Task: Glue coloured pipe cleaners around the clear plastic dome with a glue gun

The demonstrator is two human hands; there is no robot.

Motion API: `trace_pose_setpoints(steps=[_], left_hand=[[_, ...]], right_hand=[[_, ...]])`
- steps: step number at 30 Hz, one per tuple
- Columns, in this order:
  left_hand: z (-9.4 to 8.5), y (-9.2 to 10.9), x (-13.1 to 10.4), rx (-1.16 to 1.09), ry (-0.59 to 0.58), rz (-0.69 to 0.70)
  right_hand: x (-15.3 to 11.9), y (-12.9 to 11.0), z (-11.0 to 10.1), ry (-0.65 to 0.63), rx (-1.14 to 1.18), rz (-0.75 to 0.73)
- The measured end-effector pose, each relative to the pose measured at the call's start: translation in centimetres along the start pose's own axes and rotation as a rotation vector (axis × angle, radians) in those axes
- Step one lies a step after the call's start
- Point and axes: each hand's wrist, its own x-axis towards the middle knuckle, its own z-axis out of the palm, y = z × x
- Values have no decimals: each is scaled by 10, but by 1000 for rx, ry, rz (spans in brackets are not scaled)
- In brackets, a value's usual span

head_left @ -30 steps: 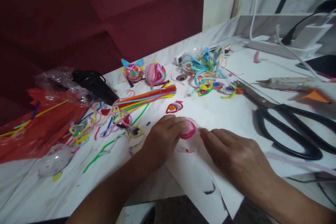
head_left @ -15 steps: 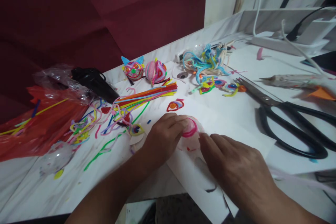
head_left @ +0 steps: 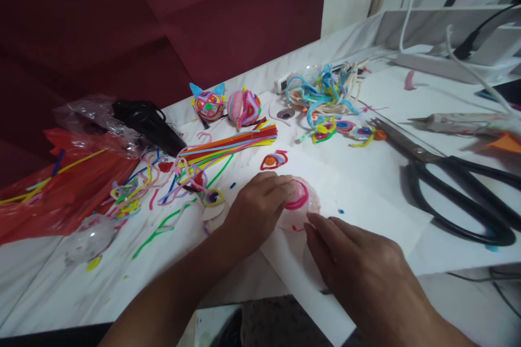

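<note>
My left hand (head_left: 264,203) is closed on the left side of a clear, dome-like piece (head_left: 313,198) with a bright pink ring of soft strip (head_left: 301,200) on it. The piece rests on white paper. At its lower right edge, the fingers of my right hand (head_left: 350,249) are pinched together; whatever they may hold is hidden. Small red marks (head_left: 298,227) show between the hands. Just beyond my left hand lies a red eye-shaped piece with an orange centre (head_left: 273,160).
Large black-handled scissors (head_left: 423,154) lie at the right, near a glue gun (head_left: 456,122). A bundle of coloured pipe cleaners (head_left: 232,143), two decorated balls (head_left: 209,104) and a tangle of strips (head_left: 325,92) lie behind. A red plastic bag (head_left: 69,190) is at left.
My right hand has shifted slightly down and left along the clear piece. A pale pink strip seen by my right wrist is out of sight. A small blue bit now shows beside that hand.
</note>
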Motion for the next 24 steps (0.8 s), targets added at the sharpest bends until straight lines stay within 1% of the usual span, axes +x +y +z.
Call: trace_pose_setpoints(steps=[4, 9, 15, 18, 24], left_hand=[[0, 0, -1, -2, 0, -3], [-1, 1, 0, 12, 3, 5], [-1, 2, 1, 33, 9, 11], [-1, 1, 0, 33, 14, 7], [0, 1, 0, 17, 3, -1]], right_hand=[[2, -1, -2, 21, 198, 101], [-2, 0, 1, 35, 447, 227], [-8, 5, 5, -2, 617, 347], [-9, 5, 6, -5, 630, 327], [-7, 0, 8, 78, 414, 128]])
